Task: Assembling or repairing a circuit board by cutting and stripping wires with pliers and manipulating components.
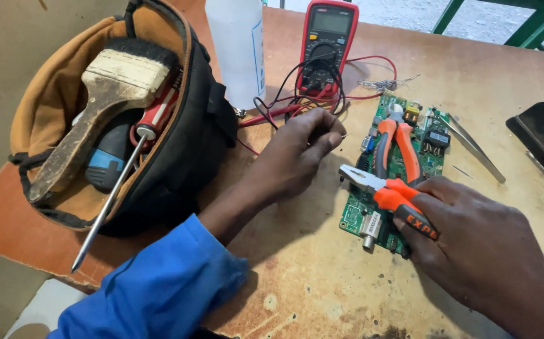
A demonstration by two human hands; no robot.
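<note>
Pliers (390, 191) with orange-and-black handles sit in our right hand (473, 242), whose fingers are wrapped firmly around the handles; their metal nose points left, lying just over the lower left part of a green circuit board (353, 216). That board rests flat on the worn wooden table (310, 276), running from near our right hand up toward the far side. On the board's upper half we see a second tool with orange handles (397, 147), lying loose and touched by neither hand. Our left hand (297, 154), coming out of a blue sleeve (159, 289), rests on the table just left of the board, its fingers curled together at the tangle of black and red test leads (303, 100); we cannot tell whether it actually pinches a lead or holds nothing. The leads run up to a red multimeter (327, 41) standing beyond the hand, with a white plastic bottle (237, 47) just beside it on the left. Metal tweezers (473, 147) lie on the table right of the board. At far left an open tan-and-black tool bag (178, 157) holds a worn paintbrush (96, 107) and a red-handled screwdriver (130, 169) whose shaft sticks out over the bag's edge.
</note>
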